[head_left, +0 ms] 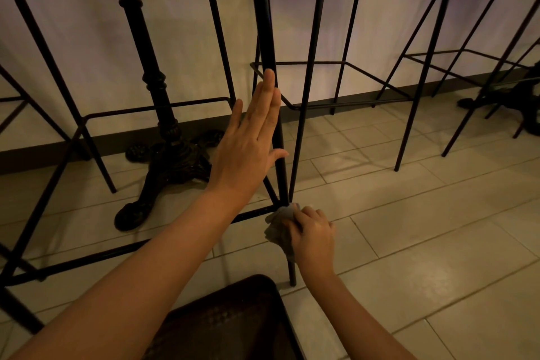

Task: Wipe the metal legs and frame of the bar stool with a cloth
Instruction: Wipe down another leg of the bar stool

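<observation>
The bar stool's thin black metal leg (306, 90) runs down the middle of the view to the tiled floor. My right hand (314, 238) grips a crumpled grey cloth (279, 231) wrapped around the lower part of that leg, just where the black footrest bar (117, 253) meets it. My left hand (251, 140) is higher up with straight fingers, its palm against a thicker black upright leg (267, 38) right beside the thin one.
An ornate black cast-iron table base (166, 152) stands to the left. More black stools (432, 67) line the pale wall on the right and left. A dark woven seat (228, 321) lies at the bottom centre. Light floor tiles (438, 228) spread to the right.
</observation>
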### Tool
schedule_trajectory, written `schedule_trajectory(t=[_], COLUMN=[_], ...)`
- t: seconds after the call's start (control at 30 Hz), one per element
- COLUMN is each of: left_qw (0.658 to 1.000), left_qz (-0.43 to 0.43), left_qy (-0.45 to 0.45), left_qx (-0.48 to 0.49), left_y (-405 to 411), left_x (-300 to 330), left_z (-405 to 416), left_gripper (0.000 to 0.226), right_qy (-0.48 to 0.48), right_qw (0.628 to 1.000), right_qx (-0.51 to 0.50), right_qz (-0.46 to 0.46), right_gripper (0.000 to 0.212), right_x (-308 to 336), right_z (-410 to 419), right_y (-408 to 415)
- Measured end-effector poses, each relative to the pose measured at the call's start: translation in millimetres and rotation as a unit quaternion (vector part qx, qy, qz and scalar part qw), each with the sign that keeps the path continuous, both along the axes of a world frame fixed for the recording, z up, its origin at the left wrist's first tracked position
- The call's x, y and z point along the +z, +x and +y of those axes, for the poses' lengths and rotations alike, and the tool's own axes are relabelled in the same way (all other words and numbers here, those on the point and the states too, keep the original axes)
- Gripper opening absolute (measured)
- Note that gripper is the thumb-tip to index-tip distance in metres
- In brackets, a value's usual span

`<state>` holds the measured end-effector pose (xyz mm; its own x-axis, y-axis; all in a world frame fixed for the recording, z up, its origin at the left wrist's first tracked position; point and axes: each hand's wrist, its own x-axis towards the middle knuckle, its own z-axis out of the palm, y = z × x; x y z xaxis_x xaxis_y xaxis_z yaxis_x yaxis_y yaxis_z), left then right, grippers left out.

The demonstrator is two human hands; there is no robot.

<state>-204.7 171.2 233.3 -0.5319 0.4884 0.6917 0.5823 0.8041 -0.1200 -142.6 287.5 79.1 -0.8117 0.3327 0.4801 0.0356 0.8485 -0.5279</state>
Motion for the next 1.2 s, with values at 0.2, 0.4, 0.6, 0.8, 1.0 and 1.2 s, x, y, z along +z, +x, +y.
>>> schedule_trajectory(t=[0.2, 0.4, 0.6, 0.8, 1.0, 1.2], left_qw=[1.0, 0.999, 0.999, 1.0, 0.999, 0.999], left_qz=[-0.024, -0.034, -0.032, -0.021, -0.011, -0.01], left_qy=[0.003, -0.002, -0.003, -0.011, -0.036, -0.026], left_qx=[0.001, 0.003, 0.003, 0.01, 0.036, 0.024], left_y=[-1, -2, -2, -1, 3, 2], left_x=[-11, -17, -20, -25, -36, -39], left_z=[1, 3, 3, 3, 3, 5], left_gripper=[0.094, 0.095, 0.094, 0.094, 0.097, 0.094], right_qy=[-0.005, -0.022, -0.032, -0.033, -0.024, -0.028], right_qw=[0.999, 1.0, 0.999, 0.998, 0.999, 1.0], right_qx=[-0.001, -0.013, -0.006, 0.003, -0.012, -0.011], right_qz=[0.044, 0.014, -0.002, 0.047, 0.029, -0.008], right_gripper=[0.02, 0.021, 0.02, 0.021, 0.032, 0.03], right_x=[10, -11, -17, -6, -19, -42], right_z=[-4, -4, -2, -2, -4, 1], right_y=[-2, 1, 2, 2, 3, 6])
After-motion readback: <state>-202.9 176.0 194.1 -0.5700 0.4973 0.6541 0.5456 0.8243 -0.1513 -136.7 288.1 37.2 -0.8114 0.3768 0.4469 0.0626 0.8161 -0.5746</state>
